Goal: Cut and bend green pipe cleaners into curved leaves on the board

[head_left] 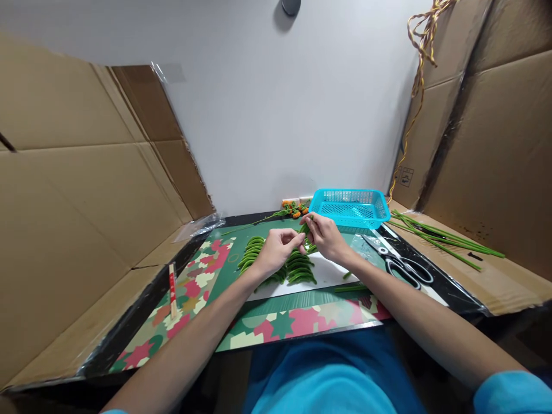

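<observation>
My left hand [280,248] and my right hand [326,234] meet above the middle of the mat, fingertips pinched together. Between them is a small green strip [305,228], mostly covered by the fingers; it looks like a chenille stem. Below the hands, curved green pieces [302,269] lie in neat rows on a white sheet [330,270]. More curved green pieces [254,247] show to the left of my left hand. A few straight green lengths [350,288] lie near the sheet's lower right edge.
A blue basket [379,221] stands at the back. Orange flowers [296,214] with green stems lie beside it. Scissors [403,267] and long green stems [448,238] are on the right, paper-sleeved chopsticks [173,290] on the left. Cardboard walls [86,190] flank the patterned mat [284,328].
</observation>
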Demonstrator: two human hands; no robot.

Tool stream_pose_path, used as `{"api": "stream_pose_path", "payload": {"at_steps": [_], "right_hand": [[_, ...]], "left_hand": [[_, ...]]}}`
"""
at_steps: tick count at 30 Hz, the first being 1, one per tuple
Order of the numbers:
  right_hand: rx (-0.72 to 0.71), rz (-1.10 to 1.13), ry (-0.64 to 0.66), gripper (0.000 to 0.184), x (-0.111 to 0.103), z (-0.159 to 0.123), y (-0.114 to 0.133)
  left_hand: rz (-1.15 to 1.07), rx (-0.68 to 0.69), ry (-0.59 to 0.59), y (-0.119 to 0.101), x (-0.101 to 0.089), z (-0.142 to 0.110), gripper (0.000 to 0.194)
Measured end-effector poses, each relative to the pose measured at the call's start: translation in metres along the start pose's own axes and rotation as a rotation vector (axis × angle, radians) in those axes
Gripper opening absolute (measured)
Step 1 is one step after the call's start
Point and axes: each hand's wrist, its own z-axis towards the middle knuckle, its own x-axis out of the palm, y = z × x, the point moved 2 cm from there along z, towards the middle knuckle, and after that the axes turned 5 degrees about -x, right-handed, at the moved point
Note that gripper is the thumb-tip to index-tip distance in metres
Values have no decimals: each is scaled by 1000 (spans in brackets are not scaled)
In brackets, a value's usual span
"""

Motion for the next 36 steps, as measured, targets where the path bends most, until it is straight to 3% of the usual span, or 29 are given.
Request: {"api": "stream_pose_path", "payload": {"at_steps": [11,18,26,36], "right_hand": [[33,161,71,47,1,3,-3],[-64,28,53,36,-4,-1,0],[-90,-82,19,43,-7,-4,0],[-56,-50,-17,47,-8,-3,-2]], "left_hand": [[-145,-122,13,6,-3,0,50],[-261,-212,23,10,-3,-2,47],[-284,-215,-2,8,-1,-3,44],[-266,-180,-7,7,2,-4,47]]}}
